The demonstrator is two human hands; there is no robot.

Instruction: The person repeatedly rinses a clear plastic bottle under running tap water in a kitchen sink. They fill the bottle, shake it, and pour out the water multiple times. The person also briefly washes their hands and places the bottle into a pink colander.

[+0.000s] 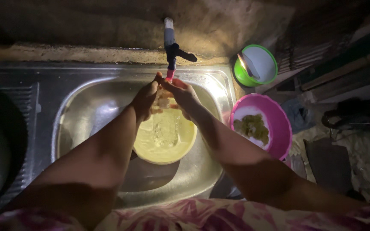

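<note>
Both hands are held together under a tap (170, 47) at the back of a steel sink (86, 111). My left hand (146, 99) and my right hand (183, 95) cup a small pale piece of food (164, 102) between the fingers, with water running over it. Directly below them a yellow bowl (168, 149) sits in the sink basin, holding water. Whether one hand alone grips the piece is hard to tell.
A pink bowl (279, 124) with white and green food stands right of the sink. A green bowl (247, 77) with a knife in it sits behind it. The steel draining board (22, 107) lies to the left. Dark clutter fills the right side.
</note>
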